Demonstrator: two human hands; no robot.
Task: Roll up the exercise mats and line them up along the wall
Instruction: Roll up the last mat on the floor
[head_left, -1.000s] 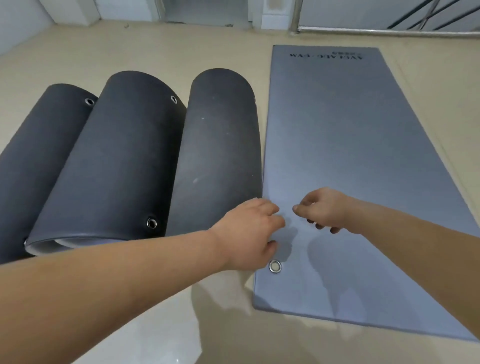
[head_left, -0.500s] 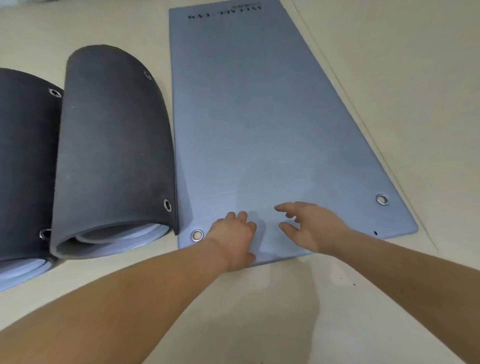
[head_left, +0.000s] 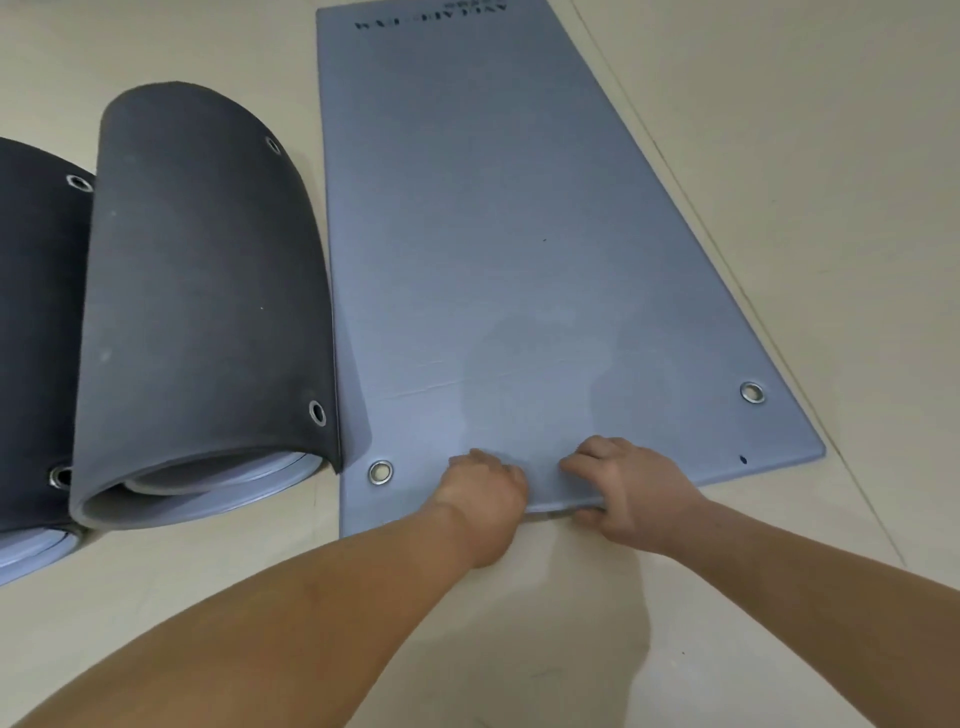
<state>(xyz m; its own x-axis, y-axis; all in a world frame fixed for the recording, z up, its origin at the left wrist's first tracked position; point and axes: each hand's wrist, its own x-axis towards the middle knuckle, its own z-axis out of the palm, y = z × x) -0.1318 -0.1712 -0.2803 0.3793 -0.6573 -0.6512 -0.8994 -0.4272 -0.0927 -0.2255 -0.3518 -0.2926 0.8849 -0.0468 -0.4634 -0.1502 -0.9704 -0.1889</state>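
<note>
**Starting the roll at the flat mat's near edge**

The flat mat (head_left: 519, 260) lies open on the floor (head_left: 805, 156). Its long axis runs straight away from the person, with the printed end far and the eyelet end near. A rolled mat (head_left: 202, 312) sits just beside its left long edge and parallel to it, and a second rolled mat (head_left: 36, 338) lies further left. At the flat mat's near short edge, the left hand (head_left: 483, 493) and right hand (head_left: 634, 488) both clamp the edge mid-width, fingers on top and right thumb beneath. The first turn should be tight and even. Hands set wider apart would likely keep the roll square to the long edges.
</note>
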